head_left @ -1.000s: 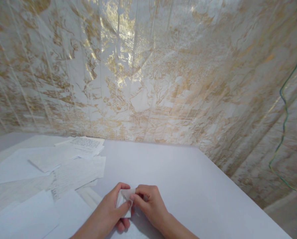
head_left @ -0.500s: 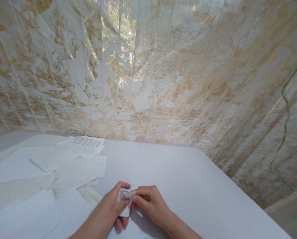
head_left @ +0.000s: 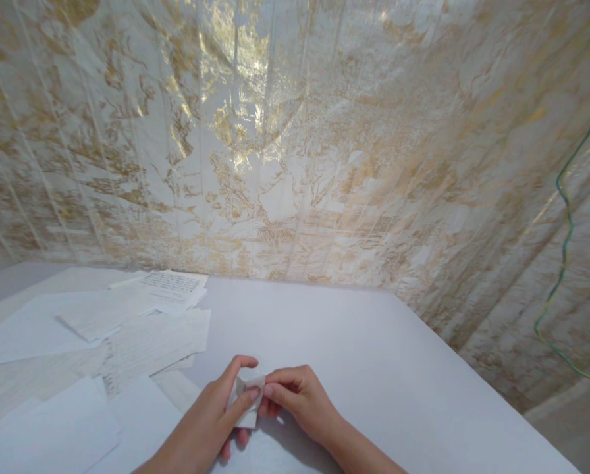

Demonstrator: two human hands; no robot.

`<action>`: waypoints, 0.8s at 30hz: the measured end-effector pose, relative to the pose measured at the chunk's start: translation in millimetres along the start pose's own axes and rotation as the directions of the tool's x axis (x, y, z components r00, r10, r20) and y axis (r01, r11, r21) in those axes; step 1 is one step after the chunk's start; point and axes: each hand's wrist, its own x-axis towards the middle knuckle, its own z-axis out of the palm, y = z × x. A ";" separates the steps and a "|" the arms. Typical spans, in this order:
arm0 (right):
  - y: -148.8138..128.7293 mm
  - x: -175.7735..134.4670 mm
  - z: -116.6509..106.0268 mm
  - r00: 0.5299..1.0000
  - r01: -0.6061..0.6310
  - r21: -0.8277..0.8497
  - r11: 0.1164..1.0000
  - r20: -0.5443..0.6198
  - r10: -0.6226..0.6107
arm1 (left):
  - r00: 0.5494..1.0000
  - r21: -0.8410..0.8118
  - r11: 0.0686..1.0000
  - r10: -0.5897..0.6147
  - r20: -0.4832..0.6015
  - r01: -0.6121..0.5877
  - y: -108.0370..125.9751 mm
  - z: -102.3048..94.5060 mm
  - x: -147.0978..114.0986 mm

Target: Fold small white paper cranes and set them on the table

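Closest to me, the left hand (head_left: 216, 403) cradles a small folded paper (head_left: 247, 419) just above the near part of the table. Its thumb presses flat across the front, other fingers show beneath, and the index finger arches near the upper edge; I can't tell whether that fingertip touches. The right hand (head_left: 307, 403) meets it from the other side, thumb and index pinched together on the paper's upper right corner, the other fingers curled below.

I'd judge the folded paper to weigh next to nothing. The layers look a little stiff where they stack, while the single flap at the top should bend easily. It shouldn't be slippery under dry fingertips, but a hard tug could tear it, and too tight a squeeze could crush its folds. The best hold seems to be the thick lower body for steadying, with a light pinch at the loose corner for shaping.

Around the hands lies the smooth white table (head_left: 344, 336). Loose sheets (head_left: 53, 421) overlap along its left side, some with writing on them, and a printed page (head_left: 174, 286) rests near the back edge. Behind hangs what looks like a gold-patterned curtain (head_left: 295, 197), with a thin green cord (head_left: 566, 217) trailing down at far right.
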 end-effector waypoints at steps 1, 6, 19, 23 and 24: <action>-0.5 0.3 -0.1 1.000 -0.008 0.021 1.000 -0.007 0.009 | 1.000 0.036 0.999 0.004 -0.011 -0.003 1.5 0.0 -0.8; 1.8 2.9 -1.3 0.998 -0.030 0.108 0.994 -0.053 0.036 | 0.992 0.216 0.972 0.112 -0.060 -0.096 10.1 -1.6 -3.8; 5.9 5.1 -4.2 0.978 0.128 -0.373 0.919 -0.105 -0.178 | 0.967 0.561 0.804 0.254 -0.021 -0.199 4.3 -9.1 4.5; 6.6 5.1 -8.9 0.990 0.090 -0.286 0.954 -0.081 -0.118 | 0.979 0.578 0.802 0.203 -0.031 -0.148 5.7 -8.1 4.5; 6.4 5.2 -9.6 0.991 0.085 -0.271 0.959 -0.077 -0.109 | 0.980 0.580 0.801 0.199 -0.026 -0.147 6.4 -8.1 4.5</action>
